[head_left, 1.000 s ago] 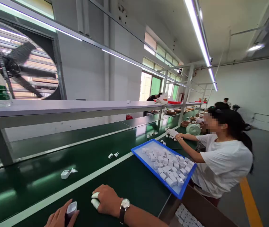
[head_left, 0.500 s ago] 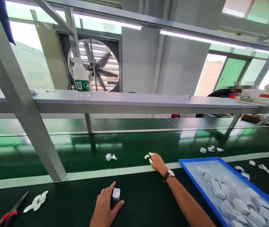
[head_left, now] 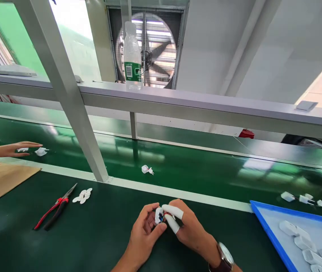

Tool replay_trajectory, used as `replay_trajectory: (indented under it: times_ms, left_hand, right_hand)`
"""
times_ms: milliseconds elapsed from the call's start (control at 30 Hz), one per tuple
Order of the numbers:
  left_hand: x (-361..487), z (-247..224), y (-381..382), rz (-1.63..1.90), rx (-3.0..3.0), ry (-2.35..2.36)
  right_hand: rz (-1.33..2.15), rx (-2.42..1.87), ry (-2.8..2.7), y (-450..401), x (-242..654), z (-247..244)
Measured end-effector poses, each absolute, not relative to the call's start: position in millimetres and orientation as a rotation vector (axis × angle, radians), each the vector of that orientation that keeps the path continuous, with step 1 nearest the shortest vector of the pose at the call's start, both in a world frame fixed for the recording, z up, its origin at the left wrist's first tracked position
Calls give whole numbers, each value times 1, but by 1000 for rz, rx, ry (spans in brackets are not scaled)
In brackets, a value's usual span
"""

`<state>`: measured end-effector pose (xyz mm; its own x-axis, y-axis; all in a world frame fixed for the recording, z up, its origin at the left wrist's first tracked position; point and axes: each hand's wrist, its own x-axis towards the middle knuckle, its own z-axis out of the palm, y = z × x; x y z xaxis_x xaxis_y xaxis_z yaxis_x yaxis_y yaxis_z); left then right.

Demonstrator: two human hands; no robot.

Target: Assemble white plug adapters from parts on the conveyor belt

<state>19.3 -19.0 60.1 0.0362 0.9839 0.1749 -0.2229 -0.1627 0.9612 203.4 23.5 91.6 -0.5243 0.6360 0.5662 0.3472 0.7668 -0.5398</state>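
My left hand (head_left: 145, 236) is closed around a small white charger housing (head_left: 157, 216), above the dark green bench top. White finger cots cover the thumb and index finger of my right hand (head_left: 190, 226), which wears a wristwatch. Those two fingers pinch a small charger part (head_left: 165, 216) at the housing's opening. Dark, blue and red bits show there, but the fingers hide most of the part. How deep it sits in the housing I cannot tell.
Red-handled pliers (head_left: 60, 206) and white oval pieces (head_left: 83, 196) lie at left. A blue-rimmed tray (head_left: 265, 230) of white housings stands at right. Charger parts (head_left: 147, 169) rest on the green belt (head_left: 206, 166). Another person's hand (head_left: 13, 149) reaches in beside a slanted post (head_left: 74, 102).
My right hand has come back from the belt with a small part. My left hand has picked up the white housing, and both hands now meet. The view has swung left.
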Motion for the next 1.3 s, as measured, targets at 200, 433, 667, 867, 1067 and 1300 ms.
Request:
replay_trajectory:
  times_ms: [200,433,667,867,1067,1300]
  left_hand:
    - [14,68,-17,1365,1063,790]
    - [13,60,-20,1379,1208,772]
    - [-3,41,3,1243,1821,1401]
    - [7,31,12,1187,1973,1322]
    - [8,45,-11,1354,1975,1077]
    - [13,55,-18,1655,2120,972]
  right_hand:
    - [712,-782,-2015,17,205,89]
    - [846,-713,-2016,14,210,86]
    - [574,-869,-1792,13,214,77]
    - [377,-872,-1815,-5,211,70]
    - [180,-686,-1935,-24,213,74]
    - [-45,-617,-1926,-33,209,77]
